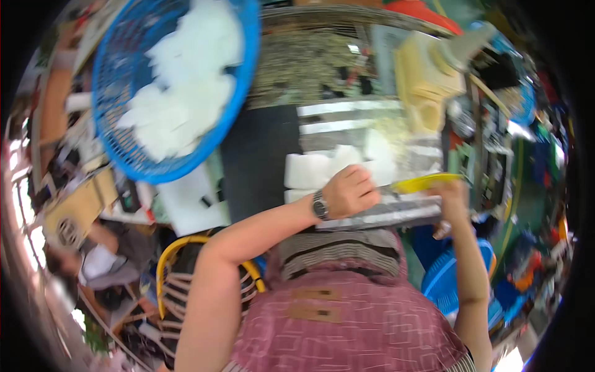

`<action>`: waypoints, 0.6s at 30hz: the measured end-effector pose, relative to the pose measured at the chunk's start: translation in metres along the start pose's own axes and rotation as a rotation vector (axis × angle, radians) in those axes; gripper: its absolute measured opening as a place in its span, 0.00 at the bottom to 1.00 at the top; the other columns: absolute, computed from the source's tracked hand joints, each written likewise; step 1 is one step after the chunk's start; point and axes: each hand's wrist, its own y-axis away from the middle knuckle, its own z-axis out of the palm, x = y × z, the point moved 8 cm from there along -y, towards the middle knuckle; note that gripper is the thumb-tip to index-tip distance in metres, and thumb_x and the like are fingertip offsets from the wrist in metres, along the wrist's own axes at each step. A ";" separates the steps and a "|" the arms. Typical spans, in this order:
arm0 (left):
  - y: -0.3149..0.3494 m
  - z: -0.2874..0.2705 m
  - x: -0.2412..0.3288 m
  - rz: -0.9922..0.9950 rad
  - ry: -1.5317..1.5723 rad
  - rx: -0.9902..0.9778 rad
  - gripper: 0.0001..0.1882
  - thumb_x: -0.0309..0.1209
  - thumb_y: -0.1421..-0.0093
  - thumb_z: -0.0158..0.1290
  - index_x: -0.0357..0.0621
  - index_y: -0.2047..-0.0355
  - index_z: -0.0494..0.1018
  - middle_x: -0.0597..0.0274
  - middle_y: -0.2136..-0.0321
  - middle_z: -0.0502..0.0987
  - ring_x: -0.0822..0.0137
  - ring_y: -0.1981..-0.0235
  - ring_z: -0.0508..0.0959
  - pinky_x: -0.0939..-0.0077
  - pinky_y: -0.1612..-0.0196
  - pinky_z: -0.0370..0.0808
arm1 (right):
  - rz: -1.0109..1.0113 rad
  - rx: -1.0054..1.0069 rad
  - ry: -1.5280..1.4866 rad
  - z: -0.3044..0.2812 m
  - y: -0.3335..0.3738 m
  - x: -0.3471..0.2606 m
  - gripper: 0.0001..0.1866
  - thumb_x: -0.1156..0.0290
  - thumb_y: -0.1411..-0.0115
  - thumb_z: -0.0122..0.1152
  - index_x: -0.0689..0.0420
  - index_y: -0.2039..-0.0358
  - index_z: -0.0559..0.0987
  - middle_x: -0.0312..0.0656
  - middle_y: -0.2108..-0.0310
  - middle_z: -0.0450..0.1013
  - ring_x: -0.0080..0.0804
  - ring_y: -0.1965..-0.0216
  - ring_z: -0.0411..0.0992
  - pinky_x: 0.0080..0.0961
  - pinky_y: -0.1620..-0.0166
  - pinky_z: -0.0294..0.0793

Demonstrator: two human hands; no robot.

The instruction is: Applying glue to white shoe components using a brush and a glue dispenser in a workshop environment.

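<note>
My left hand (350, 193), with a watch on its wrist, is curled closed over the near part of the worktable; whatever its fingers hold is hidden. Just beyond it stand white soft-looking pieces (308, 168), some upright and some stacked. To the right, my right hand (451, 193) grips a slim yellow-handled tool (427, 182). Its narrow dark tip points left toward my left hand, apart from it. Blur keeps me from telling the tool's exact kind. A cream machine (424, 74) rises behind the right side of the work surface.
A large blue basket (248, 56) heaped with white pieces (198, 74) stands at the far left. Beside it lies a black mat (257, 164). A blue basket (443, 279) sits low at the right, and a yellow-rimmed chair (162, 273) at the left. Another person (102, 257) sits farther left.
</note>
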 end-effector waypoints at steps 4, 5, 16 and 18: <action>-0.031 -0.159 -0.030 -0.192 -0.305 0.252 0.07 0.20 0.67 0.54 0.46 0.87 0.68 0.65 0.75 0.74 0.64 0.77 0.68 0.75 0.72 0.62 | -0.077 0.416 -0.577 -0.084 -0.008 0.016 0.10 0.69 0.42 0.49 0.62 0.63 0.71 0.38 0.72 0.73 0.21 0.76 0.70 0.16 0.69 0.69; -0.030 -0.194 -0.034 -0.258 -0.415 0.198 0.09 0.18 0.65 0.55 0.45 0.88 0.67 0.63 0.76 0.74 0.64 0.75 0.68 0.74 0.70 0.63 | -0.047 0.430 -0.535 -0.081 -0.010 0.014 0.10 0.69 0.42 0.50 0.62 0.63 0.71 0.38 0.72 0.73 0.21 0.75 0.70 0.16 0.68 0.70; 0.044 -0.162 -0.093 -0.599 -0.446 -0.057 0.13 0.29 0.55 0.57 0.42 0.67 0.71 0.58 0.69 0.72 0.56 0.64 0.69 0.64 0.59 0.64 | -0.229 0.413 -0.006 -0.047 -0.054 -0.062 0.09 0.75 0.45 0.51 0.66 0.66 0.75 0.37 0.72 0.73 0.20 0.72 0.70 0.15 0.67 0.68; 0.018 -0.077 -0.082 -0.534 -0.066 -0.208 0.13 0.29 0.57 0.57 0.43 0.69 0.71 0.58 0.70 0.72 0.58 0.67 0.71 0.68 0.64 0.68 | -0.551 0.397 0.496 -0.046 -0.060 -0.080 0.09 0.74 0.45 0.52 0.65 0.67 0.75 0.36 0.72 0.74 0.21 0.73 0.71 0.16 0.68 0.69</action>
